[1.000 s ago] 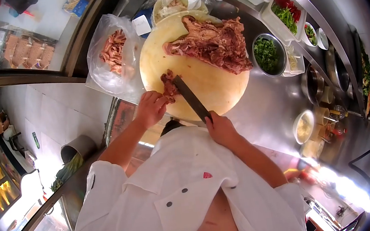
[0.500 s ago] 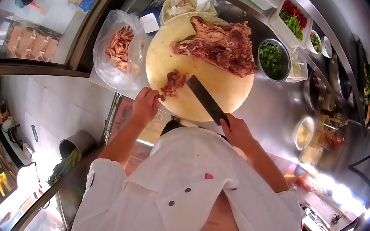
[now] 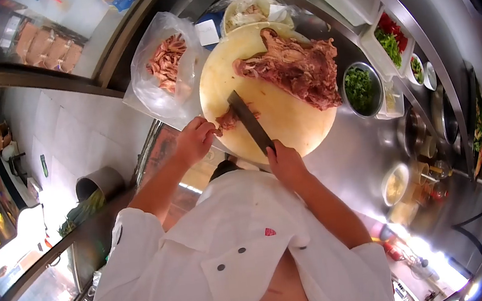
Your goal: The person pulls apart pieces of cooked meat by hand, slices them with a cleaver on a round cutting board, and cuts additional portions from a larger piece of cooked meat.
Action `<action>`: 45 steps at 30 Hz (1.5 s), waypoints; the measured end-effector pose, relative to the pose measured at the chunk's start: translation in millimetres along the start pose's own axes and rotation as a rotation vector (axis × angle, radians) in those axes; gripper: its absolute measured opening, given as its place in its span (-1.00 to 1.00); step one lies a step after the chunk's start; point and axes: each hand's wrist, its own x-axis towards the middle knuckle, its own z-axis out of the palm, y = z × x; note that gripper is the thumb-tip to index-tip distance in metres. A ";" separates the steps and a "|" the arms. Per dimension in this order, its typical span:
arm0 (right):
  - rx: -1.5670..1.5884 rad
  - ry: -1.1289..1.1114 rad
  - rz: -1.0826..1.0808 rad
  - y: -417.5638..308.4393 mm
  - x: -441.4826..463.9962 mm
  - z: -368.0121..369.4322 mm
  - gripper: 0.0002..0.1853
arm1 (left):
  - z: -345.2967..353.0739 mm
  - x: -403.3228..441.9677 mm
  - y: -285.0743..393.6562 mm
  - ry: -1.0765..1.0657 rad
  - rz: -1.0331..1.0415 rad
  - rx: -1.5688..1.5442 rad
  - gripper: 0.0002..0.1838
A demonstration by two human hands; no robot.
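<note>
My right hand (image 3: 284, 160) is closed round the handle of a dark cleaver (image 3: 251, 123). Its blade lies across a small piece of meat (image 3: 226, 120) near the left edge of the round cutting board (image 3: 286, 130). At the board's edge, the fingers of my left hand (image 3: 196, 139) pinch the near end of that piece. A large chunk of cooked meat (image 3: 300, 71) rests on the far right part of the board. Sliced meat (image 3: 168, 63) fills an open plastic bag (image 3: 146, 90) to the board's left.
A metal bowl of chopped greens (image 3: 360, 89) stands right of the board. Beyond it is a tray of peppers (image 3: 389, 42). A plastic-covered bowl (image 3: 248, 12) sits behind the board, and a white bowl (image 3: 395, 184) stands at the lower right.
The cleaver was lifted to the right of the small meat piece half a second ago and is now back over it. The view has shifted, so the board appears further right.
</note>
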 end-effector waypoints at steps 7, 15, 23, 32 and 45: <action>0.019 -0.008 0.016 12.4 -15.6 -23.6 -0.72 | 4.8 -5.1 -11.3 0.043 -0.054 -0.102 -0.82; -0.026 -0.004 -0.084 -43.1 -8.3 -30.5 -0.75 | 19.8 -1.3 -10.0 0.082 -0.108 -0.140 -0.81; -0.048 -0.069 0.007 -15.5 10.3 11.6 -0.73 | 12.4 -10.1 3.4 -0.004 -0.125 -0.179 -0.81; 0.091 0.115 0.051 25.5 10.9 -16.2 -0.73 | 37.5 43.3 20.3 0.121 0.060 -0.092 -0.76; -0.083 0.073 -0.026 -20.8 -12.8 -36.8 -0.78 | 28.5 39.8 -7.9 0.165 0.159 -0.024 -0.75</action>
